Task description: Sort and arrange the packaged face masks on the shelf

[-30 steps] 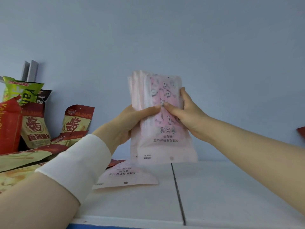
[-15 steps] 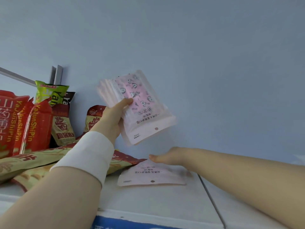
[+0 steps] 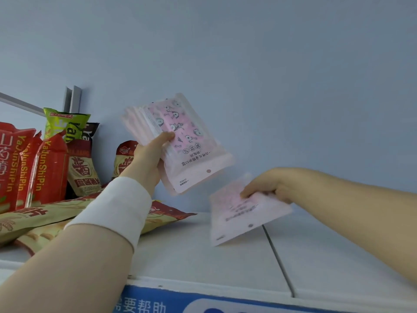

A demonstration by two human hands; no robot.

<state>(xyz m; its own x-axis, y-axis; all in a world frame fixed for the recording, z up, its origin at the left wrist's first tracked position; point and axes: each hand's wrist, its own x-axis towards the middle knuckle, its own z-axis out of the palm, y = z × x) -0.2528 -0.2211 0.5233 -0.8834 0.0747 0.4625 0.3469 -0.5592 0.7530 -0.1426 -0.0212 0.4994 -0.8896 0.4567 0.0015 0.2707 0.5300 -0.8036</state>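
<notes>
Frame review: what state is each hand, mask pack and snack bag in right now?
left hand, grips the mask stack.
mask stack, held tilted above the shelf.
right hand, grips a single pack.
single pack, tilted, blurred, low over shelf.
red bags, upright.
yellow bags, lying flat.

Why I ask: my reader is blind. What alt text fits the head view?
A person's left hand holds up a stack of pink face-mask packs while the right hand grips one more pink pack, blurred and tilted, low by the white shelf. Red and green snack bags crowd the shelf's left side.
</notes>
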